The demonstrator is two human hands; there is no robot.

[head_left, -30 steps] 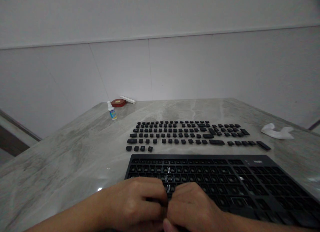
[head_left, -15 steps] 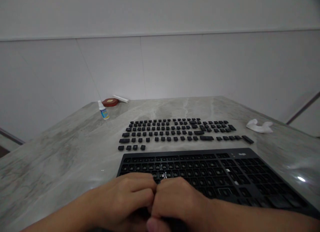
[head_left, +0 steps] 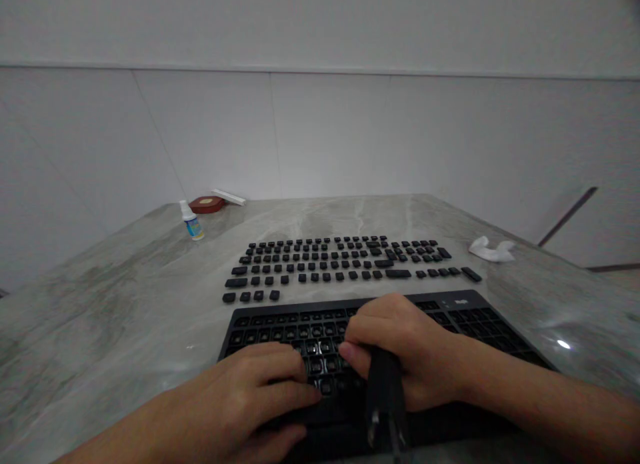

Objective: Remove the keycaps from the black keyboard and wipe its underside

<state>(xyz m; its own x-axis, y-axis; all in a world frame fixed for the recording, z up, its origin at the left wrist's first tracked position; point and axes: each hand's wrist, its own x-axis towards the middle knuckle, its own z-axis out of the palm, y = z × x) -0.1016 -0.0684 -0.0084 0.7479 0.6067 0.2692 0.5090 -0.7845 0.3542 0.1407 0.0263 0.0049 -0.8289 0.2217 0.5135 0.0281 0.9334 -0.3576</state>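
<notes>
A black keyboard (head_left: 287, 333), most of its keycaps off so that sockets show, lies in front of me. My left hand (head_left: 267, 391) rests on its near left part, index finger stretched over the sockets and thumb apart near the front edge. My right hand (head_left: 405, 347) is closed around a black keycap puller (head_left: 385, 391) above the middle of the keyboard. The puller's metal prongs point back towards me; its far end is hidden by the fingers. Behind the keyboard, loose black keycaps (head_left: 303, 277) are laid out in rows like a key layout.
A small white spray bottle (head_left: 193, 223) stands at the back left, near a reddish-brown case (head_left: 207, 205) and a thin white strip (head_left: 229, 197). Crumpled white tissue (head_left: 493, 249) lies at the right on the grey marbled table (head_left: 125, 304). A white wall rises behind.
My right hand has moved away from my left, up and to the right, bringing the keycap puller into sight. My left index finger has stretched out. The surroundings have shifted slightly left in view.
</notes>
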